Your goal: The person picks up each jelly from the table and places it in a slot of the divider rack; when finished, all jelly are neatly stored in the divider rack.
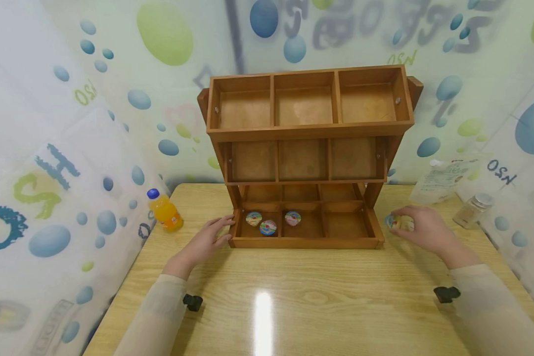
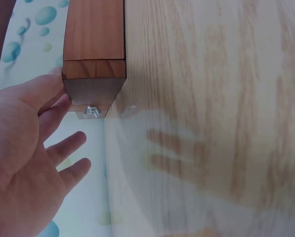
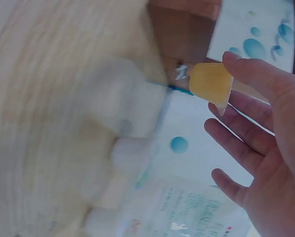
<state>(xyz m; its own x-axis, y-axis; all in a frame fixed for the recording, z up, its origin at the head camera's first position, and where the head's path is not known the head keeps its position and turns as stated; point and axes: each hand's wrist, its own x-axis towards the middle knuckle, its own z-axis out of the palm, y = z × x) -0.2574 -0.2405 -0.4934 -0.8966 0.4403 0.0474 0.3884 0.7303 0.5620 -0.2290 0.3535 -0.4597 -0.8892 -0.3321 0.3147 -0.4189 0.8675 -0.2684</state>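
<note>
My right hand (image 1: 424, 228) pinches a small yellow jelly cup (image 3: 210, 81) between thumb and fingers, right of the wooden shelf (image 1: 307, 243). In the right wrist view the hand (image 3: 266, 123) has its other fingers spread. At the shelf's lower left corner, my left hand (image 1: 203, 241) touches the side with its fingertips, fingers extended; the left wrist view shows this hand (image 2: 28, 143) against the wooden end (image 2: 94, 69). In the bottom tier, two jelly cups (image 1: 253, 218) (image 1: 268, 227) lie in the left compartment, and another cup (image 1: 292, 218) is in the middle one.
An orange drink bottle (image 1: 165, 211) with a blue cap stands on the table (image 1: 293, 296) at the left. Behind my right hand are a clear printed pouch (image 1: 442, 180) and a jar (image 1: 472, 209) with a silvery lid. Patterned sheets hang around the table.
</note>
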